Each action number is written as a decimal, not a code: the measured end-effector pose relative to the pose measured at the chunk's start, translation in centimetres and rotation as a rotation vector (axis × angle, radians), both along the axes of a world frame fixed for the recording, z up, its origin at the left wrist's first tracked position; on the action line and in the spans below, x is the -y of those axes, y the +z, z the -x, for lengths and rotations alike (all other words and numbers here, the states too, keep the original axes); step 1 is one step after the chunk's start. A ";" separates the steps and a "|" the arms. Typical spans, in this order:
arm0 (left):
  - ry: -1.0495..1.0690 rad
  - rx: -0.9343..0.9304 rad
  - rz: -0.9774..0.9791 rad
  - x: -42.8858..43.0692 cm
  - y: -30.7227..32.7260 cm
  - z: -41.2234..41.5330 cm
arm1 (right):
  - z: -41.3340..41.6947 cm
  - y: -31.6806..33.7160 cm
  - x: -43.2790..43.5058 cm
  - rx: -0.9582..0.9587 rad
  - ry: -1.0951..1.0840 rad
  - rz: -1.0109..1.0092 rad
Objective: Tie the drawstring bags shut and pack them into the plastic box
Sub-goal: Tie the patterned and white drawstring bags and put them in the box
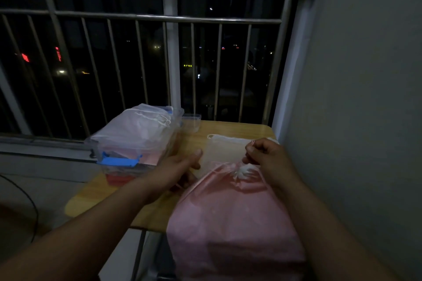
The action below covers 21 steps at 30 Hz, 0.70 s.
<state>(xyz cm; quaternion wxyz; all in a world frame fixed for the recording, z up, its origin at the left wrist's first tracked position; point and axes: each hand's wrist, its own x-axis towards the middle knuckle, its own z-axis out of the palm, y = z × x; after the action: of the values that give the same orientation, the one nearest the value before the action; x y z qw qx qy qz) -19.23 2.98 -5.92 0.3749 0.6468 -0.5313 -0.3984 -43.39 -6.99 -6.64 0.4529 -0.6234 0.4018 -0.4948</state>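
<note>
**Layout: table against window rail, wall on right**

Table (230, 129) sits in the corner: railing (141, 18) behind it, wall (365, 98) just to its right. Plastic box (127, 155) is on the table's left part, overhanging the left edge, with packed bags (137, 125) piled in it above the rim. Small container (192, 122) stands just behind the box's right rear corner. Far bag (222, 150) lies flat mid-table, right of the box. Near bag (233, 217) is in front of it, overlapping its near edge and hanging over the table's front edge. Right hand (266, 155) pinches the drawstring (252, 142) over the near bag's neck; left hand (180, 167), curled on the drawstring, sits between box and neck. Cable (28, 196) on the floor, far left
</note>
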 end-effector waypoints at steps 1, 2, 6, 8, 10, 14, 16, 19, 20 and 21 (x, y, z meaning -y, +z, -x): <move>-0.071 0.080 -0.012 -0.5 0.2 0.0 | -0.1 0.2 0.2 0.027 -0.006 -0.015; -0.136 0.188 -0.002 -0.6 0.1 0.0 | -0.2 0.5 0.3 0.046 -0.005 -0.036; -0.119 0.343 0.134 -0.2 -0.4 0.8 | -0.5 1.8 1.2 0.060 0.022 -0.124; -0.017 0.281 0.199 0.5 -0.7 0.7 | 0.0 2.6 1.6 0.033 0.035 -0.117; 0.075 0.259 0.274 1.4 -0.6 0.5 | 1.3 3.6 1.3 -0.062 0.046 -0.124; 0.194 0.162 0.332 2.9 0.2 0.3 | 5.3 3.3 -0.3 -0.290 0.168 -0.290; 0.231 0.097 0.336 4.0 0.3 0.1 | 6.6 2.3 -1.2 -0.354 0.230 -0.357; 0.289 0.030 0.321 5.7 0.2 0.1 | 7.8 1.6 -2.2 -0.277 0.241 -0.414; 0.305 0.054 0.328 6.2 0.3 0.3 | 8.1 1.6 -2.3 -0.217 0.259 -0.432; 0.321 0.082 0.347 6.7 0.3 0.4 | 8.4 1.6 -2.1 -0.185 0.289 -0.437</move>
<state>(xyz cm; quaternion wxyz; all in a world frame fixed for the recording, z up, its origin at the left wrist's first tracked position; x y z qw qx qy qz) -19.61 -3.76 -5.63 0.5170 0.6645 -0.4971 -0.2100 -51.81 -4.87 -5.09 0.6041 -0.6041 0.4456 -0.2676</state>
